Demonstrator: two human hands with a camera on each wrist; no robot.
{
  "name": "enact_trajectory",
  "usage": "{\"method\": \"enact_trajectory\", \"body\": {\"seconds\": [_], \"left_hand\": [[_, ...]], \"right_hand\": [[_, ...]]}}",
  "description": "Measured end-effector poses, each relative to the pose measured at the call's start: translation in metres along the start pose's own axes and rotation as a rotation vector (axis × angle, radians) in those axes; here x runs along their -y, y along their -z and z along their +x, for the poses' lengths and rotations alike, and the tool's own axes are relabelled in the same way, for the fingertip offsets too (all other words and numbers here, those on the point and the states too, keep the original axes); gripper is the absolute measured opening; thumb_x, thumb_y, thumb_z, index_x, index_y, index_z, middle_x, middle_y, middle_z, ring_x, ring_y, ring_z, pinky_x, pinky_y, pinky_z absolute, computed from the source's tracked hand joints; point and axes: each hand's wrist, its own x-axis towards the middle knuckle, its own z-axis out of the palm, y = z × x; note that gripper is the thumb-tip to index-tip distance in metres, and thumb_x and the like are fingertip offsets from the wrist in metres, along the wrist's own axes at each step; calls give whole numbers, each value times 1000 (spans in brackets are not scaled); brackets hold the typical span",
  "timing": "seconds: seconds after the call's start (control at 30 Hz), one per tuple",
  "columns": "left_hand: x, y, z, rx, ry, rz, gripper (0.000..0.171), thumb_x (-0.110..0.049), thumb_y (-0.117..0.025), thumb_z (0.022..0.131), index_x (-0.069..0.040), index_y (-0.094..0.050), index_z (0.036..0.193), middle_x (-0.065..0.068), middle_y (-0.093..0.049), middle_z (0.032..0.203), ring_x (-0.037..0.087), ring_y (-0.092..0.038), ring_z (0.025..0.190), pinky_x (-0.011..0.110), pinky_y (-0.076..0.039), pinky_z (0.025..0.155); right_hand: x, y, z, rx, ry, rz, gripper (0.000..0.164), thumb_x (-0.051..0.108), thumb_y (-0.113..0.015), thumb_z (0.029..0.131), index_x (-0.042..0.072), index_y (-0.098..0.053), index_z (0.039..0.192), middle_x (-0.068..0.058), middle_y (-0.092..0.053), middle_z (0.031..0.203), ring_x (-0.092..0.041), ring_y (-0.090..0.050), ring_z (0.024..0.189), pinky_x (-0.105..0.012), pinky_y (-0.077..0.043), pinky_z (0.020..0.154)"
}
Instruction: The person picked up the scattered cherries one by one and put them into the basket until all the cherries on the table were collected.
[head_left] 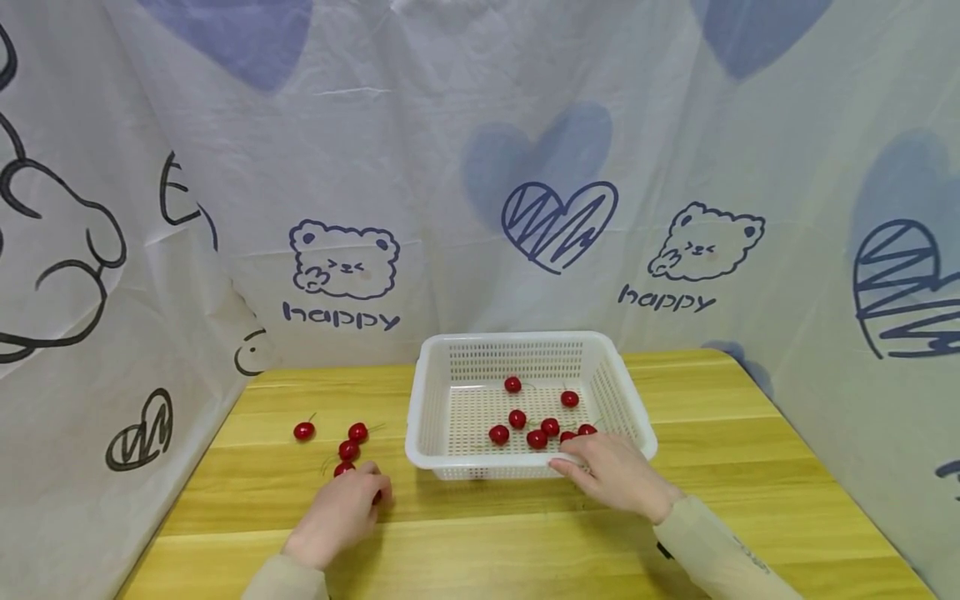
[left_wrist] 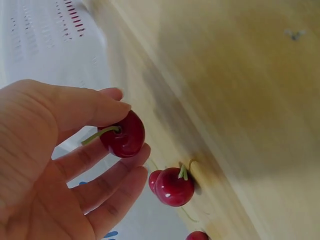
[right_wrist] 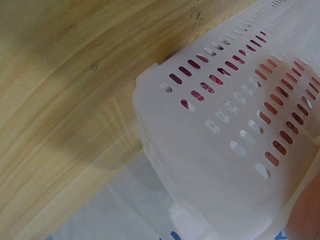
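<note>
My left hand [head_left: 339,510] pinches a red cherry [left_wrist: 127,137] between thumb and forefinger, its green stem pointing back toward the palm in the left wrist view. Just beyond that hand, cherries [head_left: 348,450] lie in a short row on the table, left of the white plastic basket [head_left: 487,462]. Over the basket's front right rim, my right hand [head_left: 618,477] grips the wall, fingers inside and thumb outside. Skin and red cherries show through the slots of the basket wall [right_wrist: 175,135] in the right wrist view. Several cherries [head_left: 517,419] rest on the basket floor.
A lone cherry [head_left: 303,431] lies farther left on the wooden table [head_left: 465,550]. Behind the basket and along both sides hangs a white curtain [head_left: 450,250] printed with hearts and bears. A small black object [head_left: 664,550] shows beside the right sleeve.
</note>
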Motion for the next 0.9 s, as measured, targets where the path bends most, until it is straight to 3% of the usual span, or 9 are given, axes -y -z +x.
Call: {"method": "enact_trajectory", "body": {"seconds": [0.23, 0.57, 0.9], "left_hand": [[0, 8, 1, -82, -11, -4, 17, 1, -75, 80, -13, -71, 88, -3, -63, 90, 14, -60, 79, 34, -56, 70], [4, 24, 6, -134, -6, 2, 15, -1, -69, 85, -11, -65, 95, -1, -58, 89, 11, -51, 73, 28, -49, 66], [0, 41, 16, -329, -50, -15, 13, -3, -68, 89, -9, -64, 100, 6, -62, 103, 10, -55, 74, 20, -47, 59]], "right_hand": [[1, 0, 0, -2, -3, -5, 39, 47, -55, 101, 31, -47, 66, 20, -35, 57, 3, -33, 53, -16, -34, 54], [1, 1, 1, 18, -17, -4, 39, 48, -54, 101, 30, -49, 67, 18, -37, 57, 1, -34, 54, -17, -33, 55], [1, 1, 1, 23, -21, -4, 38, 48, -54, 101, 30, -49, 67, 18, -38, 57, 1, -35, 54, -17, -33, 55]]}}
